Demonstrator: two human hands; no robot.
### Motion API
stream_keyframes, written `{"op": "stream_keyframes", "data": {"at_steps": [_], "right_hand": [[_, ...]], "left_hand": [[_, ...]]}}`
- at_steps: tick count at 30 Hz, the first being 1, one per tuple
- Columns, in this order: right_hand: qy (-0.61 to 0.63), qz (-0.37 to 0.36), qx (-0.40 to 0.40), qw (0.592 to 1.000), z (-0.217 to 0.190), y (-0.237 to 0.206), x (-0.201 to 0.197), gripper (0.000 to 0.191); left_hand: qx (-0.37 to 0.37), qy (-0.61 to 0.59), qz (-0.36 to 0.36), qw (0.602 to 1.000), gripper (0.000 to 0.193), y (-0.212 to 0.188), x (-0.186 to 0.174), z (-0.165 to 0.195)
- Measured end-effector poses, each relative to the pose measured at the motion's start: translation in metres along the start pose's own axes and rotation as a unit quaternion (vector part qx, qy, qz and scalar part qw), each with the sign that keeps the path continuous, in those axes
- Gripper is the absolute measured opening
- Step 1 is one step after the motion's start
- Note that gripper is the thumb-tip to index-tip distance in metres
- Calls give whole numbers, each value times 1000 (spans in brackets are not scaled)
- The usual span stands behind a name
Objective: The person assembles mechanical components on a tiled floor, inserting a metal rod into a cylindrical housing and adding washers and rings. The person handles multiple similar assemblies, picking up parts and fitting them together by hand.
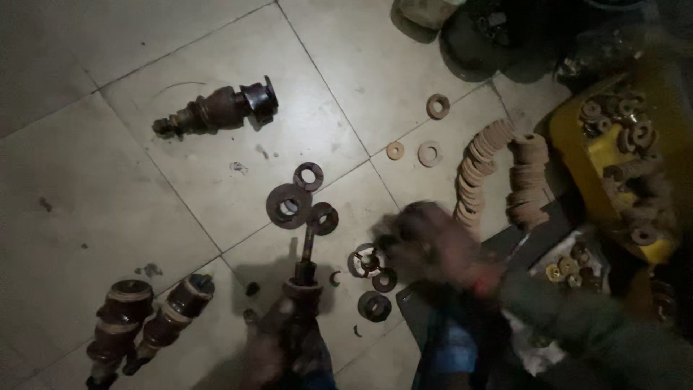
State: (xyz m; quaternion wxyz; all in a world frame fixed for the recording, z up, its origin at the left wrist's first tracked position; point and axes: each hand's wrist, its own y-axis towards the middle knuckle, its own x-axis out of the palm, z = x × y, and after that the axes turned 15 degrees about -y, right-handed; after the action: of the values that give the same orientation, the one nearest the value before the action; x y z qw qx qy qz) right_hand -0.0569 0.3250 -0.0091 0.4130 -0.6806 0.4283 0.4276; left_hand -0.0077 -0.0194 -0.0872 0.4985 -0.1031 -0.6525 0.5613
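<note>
My left hand [271, 347] grips a dark shaft assembly [304, 271] that stands nearly upright on the tiled floor, its thin rod pointing away from me. My right hand [426, 242], blurred by motion, hovers over a group of dark metal rings [372, 282] lying to the right of the shaft. Whether its fingers hold a ring I cannot tell. Three larger dark rings [299, 202] lie just beyond the rod's tip.
Two stacked dark spools [144, 321] lie at lower left and another shaft assembly [216, 108] at upper left. Curved stacks of tan washers [498, 170] and loose tan washers [426, 148] lie at the right. A yellow container [577, 144] holds several parts.
</note>
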Motion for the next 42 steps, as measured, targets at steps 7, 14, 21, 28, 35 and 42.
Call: {"op": "stream_keyframes", "data": {"at_steps": [7,14,21,28,35,42], "right_hand": [[-74,-40,155,984,85,-6,-11,42],[-59,-153,164,973,119,-91,-13,45],[-26,-358,386,850,125,-147,-1,41],[26,-43,175,983,101,-82,-4,50],[-61,-1,179,982,113,7,-37,35],[-69,-156,307,936,133,-23,-24,43]], "left_hand": [[-91,-59,-129,986,53,-13,14,4],[-146,-76,-119,979,57,11,-5,-7],[-166,-102,-215,957,60,26,0,-9],[-90,-22,-77,993,60,15,16,-19],[-132,-104,-175,970,61,16,-13,-32],[-98,-75,-210,970,55,14,-24,-13]]}}
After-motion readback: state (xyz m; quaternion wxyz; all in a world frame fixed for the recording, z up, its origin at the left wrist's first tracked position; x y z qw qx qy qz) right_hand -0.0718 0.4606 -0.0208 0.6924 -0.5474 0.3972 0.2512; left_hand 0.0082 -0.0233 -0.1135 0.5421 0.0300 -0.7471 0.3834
